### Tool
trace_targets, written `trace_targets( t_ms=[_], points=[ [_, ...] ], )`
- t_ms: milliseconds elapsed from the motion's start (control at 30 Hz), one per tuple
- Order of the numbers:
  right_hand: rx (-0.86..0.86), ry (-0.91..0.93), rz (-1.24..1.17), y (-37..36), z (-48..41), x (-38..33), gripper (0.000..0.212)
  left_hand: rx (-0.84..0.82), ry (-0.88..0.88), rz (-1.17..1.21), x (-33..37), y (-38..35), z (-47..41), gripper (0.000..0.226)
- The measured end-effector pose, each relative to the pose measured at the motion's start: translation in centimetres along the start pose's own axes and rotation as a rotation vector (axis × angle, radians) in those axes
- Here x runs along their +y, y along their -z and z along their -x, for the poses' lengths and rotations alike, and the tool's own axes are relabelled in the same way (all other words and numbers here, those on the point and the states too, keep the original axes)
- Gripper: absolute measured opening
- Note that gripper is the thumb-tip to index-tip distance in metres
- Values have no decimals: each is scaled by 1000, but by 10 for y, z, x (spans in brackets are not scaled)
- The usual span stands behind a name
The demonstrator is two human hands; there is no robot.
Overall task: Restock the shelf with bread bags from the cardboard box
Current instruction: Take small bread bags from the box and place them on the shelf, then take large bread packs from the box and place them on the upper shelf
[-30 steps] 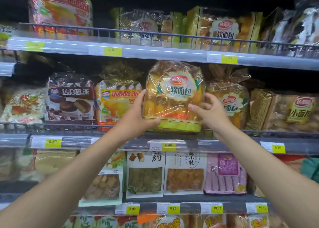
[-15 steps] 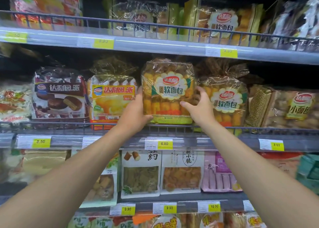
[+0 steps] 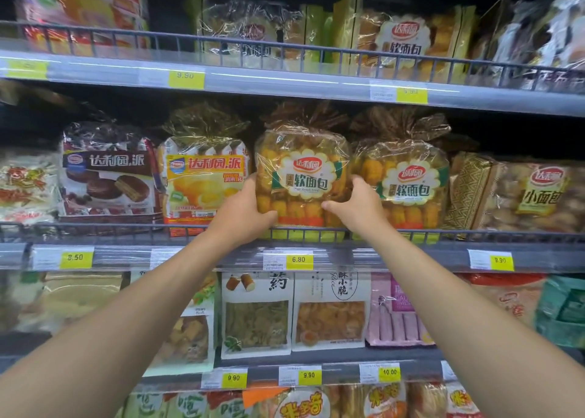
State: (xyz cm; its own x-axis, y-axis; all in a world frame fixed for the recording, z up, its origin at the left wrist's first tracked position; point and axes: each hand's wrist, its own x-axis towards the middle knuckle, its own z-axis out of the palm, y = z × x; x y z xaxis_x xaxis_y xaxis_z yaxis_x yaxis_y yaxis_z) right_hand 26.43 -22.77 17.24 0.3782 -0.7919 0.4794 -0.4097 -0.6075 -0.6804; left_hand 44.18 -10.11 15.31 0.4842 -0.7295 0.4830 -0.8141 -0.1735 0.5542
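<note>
Hands (image 3: 243, 215) around bread bag (image 3: 302, 177)

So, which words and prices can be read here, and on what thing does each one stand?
"软面包": bread bag held by left hand and right hand
"软面包": second bread bag to its right
"小面包": brown bag
"达利园.派": chocolate pie bag and yellow pie bag
"6.80": price tag under the held bag
"8.50": left price tag
Small print on tags: too blurred to read.
</note>
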Motion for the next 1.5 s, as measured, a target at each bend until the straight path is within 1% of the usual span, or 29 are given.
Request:
trace_targets(
  t_ms=[133, 200, 267, 333, 400, 533, 567, 633, 700, 767, 867, 1067, 1167, 1267, 1367, 1433, 1500],
  points=[
    [-30, -11, 0, 0, 4, 0, 69, 5, 32, -6, 7, 4, 2, 72],
    [-29, -12, -13, -4, 4, 1, 75, 25, 50, 2, 8, 5, 4, 68],
    [-17, -15, -38, -8, 3, 6, 85, 47, 69, 7, 7, 4, 7, 74],
    [-1, -1, -59, -13, 3, 13, 91, 102, 52, 25, 6, 0, 15, 88],
    [0, 6, -64, -17, 5, 18, 91, 181, -21, 30, 7, -4, 27, 96],
    [25, 24, -80, -22, 11, 30, 92, 225, -191, -111, 9, -24, 37, 89],
    [38, 39, -75, -22, 13, 34, 92, 260, -234, -171, 10, -29, 38, 88],
    [77, 64, -47, -19, 18, 38, 85, 363, -295, -286, 11, -34, 39, 86],
    [132, 73, -36, -12, 23, 37, 71, 392, -337, -322, 15, -34, 37, 82],
    [164, 87, -8, -3, 29, 30, 62, 348, -412, -363, 21, -30, 34, 77],
    [117, 104, 96, 14, 31, 17, 61, 267, -448, -429, 34, -17, 27, 75],
    [-59, 62, 287, 65, 22, -19, 68, 18, -326, -496, 76, 27, 16, 80],
    [-154, -58, 307, 104, 21, -42, 69, -130, -259, -528, 101, 56, 21, 86],
    [-259, -123, 362, 153, 25, -62, 73, -261, -135, -564, 129, 93, 33, 93],
    [-338, -145, 442, 203, 37, -76, 74, -321, -58, -582, 156, 132, 48, 86],
    [-383, -163, 530, 234, 51, -83, 76, -318, -47, -578, 173, 152, 62, 81],
    [-412, -152, 588, 259, 67, -89, 73, -337, -62, -570, 187, 165, 78, 82]
  ],
)
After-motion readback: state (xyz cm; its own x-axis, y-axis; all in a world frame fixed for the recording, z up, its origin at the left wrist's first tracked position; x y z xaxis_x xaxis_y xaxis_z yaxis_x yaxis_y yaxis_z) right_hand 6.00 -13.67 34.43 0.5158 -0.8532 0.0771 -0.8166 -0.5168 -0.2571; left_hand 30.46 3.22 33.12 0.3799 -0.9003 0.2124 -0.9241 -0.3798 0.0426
